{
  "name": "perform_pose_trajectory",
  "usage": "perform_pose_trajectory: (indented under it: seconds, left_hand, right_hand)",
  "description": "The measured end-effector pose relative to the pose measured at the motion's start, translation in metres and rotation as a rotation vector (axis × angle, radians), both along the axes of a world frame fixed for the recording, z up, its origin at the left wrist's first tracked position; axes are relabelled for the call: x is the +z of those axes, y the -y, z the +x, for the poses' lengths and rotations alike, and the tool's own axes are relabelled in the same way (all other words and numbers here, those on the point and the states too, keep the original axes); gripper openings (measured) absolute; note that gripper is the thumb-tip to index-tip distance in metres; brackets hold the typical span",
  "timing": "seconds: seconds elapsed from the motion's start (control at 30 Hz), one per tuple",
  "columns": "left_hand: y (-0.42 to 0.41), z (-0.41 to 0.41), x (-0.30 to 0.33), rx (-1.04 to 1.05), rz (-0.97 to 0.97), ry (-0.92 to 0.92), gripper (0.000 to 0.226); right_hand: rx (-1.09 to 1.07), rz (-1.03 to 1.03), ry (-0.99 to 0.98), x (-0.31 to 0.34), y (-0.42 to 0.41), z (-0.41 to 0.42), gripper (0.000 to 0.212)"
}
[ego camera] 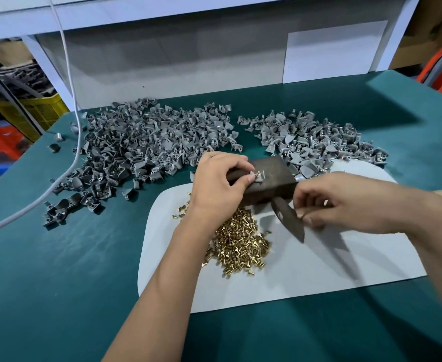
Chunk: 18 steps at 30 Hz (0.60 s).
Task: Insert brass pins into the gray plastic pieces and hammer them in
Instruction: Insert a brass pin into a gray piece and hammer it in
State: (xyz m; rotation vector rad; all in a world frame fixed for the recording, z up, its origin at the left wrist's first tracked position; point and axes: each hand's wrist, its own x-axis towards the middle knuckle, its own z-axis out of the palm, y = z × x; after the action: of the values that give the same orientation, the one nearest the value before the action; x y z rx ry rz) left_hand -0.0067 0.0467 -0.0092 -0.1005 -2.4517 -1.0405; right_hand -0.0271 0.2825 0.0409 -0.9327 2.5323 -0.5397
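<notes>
Frame centre: left hand pinches gray piece with pin on block; right hand grips hammer; next likely strike squarely.

We see two bare forearms, with no sleeve on either as far up as they show. Our left hand and our right hand wear no gloves, and we see no ring, watch or band at either wrist. The nails on the fingers of the left hand are short and plain, as are those we can make out on the right hand, though these are somewhat blurred.
</notes>
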Motion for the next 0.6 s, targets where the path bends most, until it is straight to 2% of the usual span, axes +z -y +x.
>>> perform_pose_trajectory:
  seconds: [0.07, 0.2, 0.23, 0.37, 0.47, 0.53, 0.6]
  left_hand:
    - [0.0, 0.0, 0.001, 0.022, 0.012, 0.012, 0.016]
    - [-0.001, -0.001, 0.001, 0.022, 0.045, 0.034, 0.013]
    - [-0.001, -0.002, 0.001, 0.024, 0.062, 0.047, 0.012]
    - [0.0, -0.003, -0.001, 0.009, 0.12, 0.099, 0.008]
    - [0.002, -0.005, -0.002, -0.033, 0.182, 0.107, 0.007]
    - [0.002, -0.007, -0.004, -0.043, 0.214, 0.115, 0.006]
    - [0.003, -0.007, -0.005, -0.032, 0.257, 0.15, 0.011]
  right_hand:
    - [-0.042, -0.194, 0.04, 0.008, 0.001, 0.001, 0.011]
    - [-0.184, -0.396, -0.245, 0.012, 0.016, -0.004, 0.031]
    - [-0.213, -0.397, -0.307, 0.012, 0.022, -0.006, 0.032]
    - [-0.226, -0.166, -0.515, 0.009, 0.041, -0.009, 0.025]
    - [-0.285, -0.302, -0.698, 0.011, 0.044, -0.007, 0.032]
    - [-0.289, -0.256, -0.711, 0.007, 0.048, -0.006, 0.03]
    - [-0.283, -0.08, -0.586, 0.001, 0.051, -0.007, 0.024]
